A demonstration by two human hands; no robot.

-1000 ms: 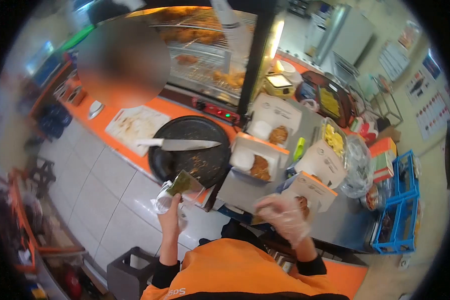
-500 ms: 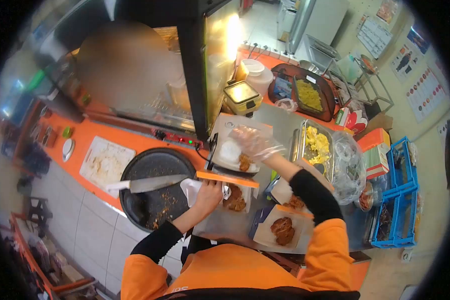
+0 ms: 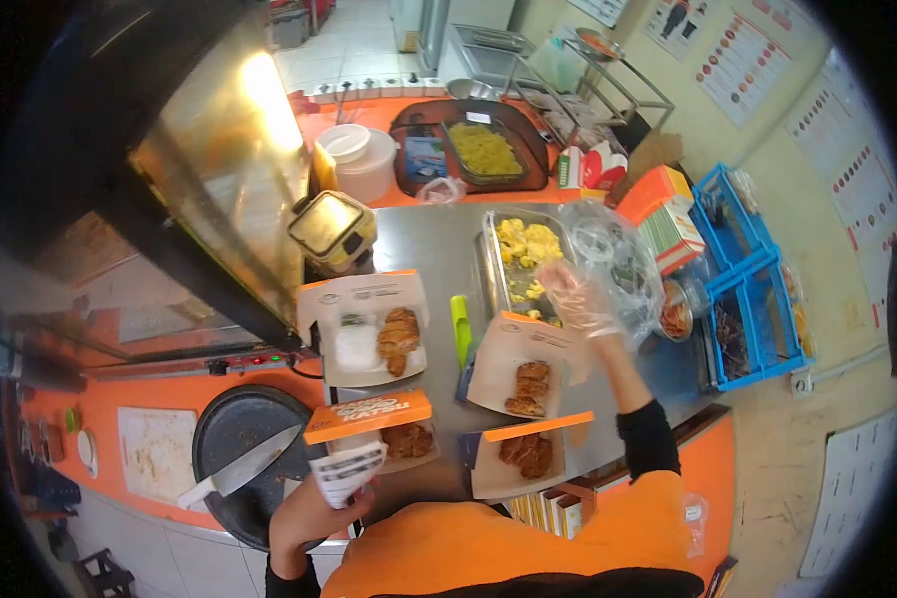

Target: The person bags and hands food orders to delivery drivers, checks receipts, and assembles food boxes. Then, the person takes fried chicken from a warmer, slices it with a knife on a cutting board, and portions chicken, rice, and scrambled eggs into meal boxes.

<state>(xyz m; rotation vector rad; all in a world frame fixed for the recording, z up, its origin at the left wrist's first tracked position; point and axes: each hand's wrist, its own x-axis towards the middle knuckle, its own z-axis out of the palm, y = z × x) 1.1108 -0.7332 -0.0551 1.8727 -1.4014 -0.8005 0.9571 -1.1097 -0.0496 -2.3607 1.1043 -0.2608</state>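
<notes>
My left hand (image 3: 314, 513), bare, is closed on a white printed paper slip (image 3: 347, 472) beside the lid of an orange takeaway box (image 3: 371, 414). Fried cutlet pieces (image 3: 407, 440) lie inside that box. My right hand (image 3: 576, 301), in a clear plastic glove, is over the right side of a metal tray (image 3: 489, 261) of scrambled egg (image 3: 526, 242). Its fingers are curled down at the egg; the glove and angle hide what they hold. An open box (image 3: 364, 291) at the left has white rice (image 3: 357, 348) and a cutlet (image 3: 399, 341).
Two more open boxes (image 3: 488, 369) (image 3: 488, 486) with cutlets stand in front. A knife (image 3: 254, 463) rests on a round black pan (image 3: 219, 419) at left. A plastic bag (image 3: 618, 254) and blue crates (image 3: 743, 289) are at right. A heated glass cabinet (image 3: 219, 159) rises at back left.
My right hand has moved from the rice box to the egg tray. My left hand, with the slip, has drawn back toward my body. The view has turned to the right.
</notes>
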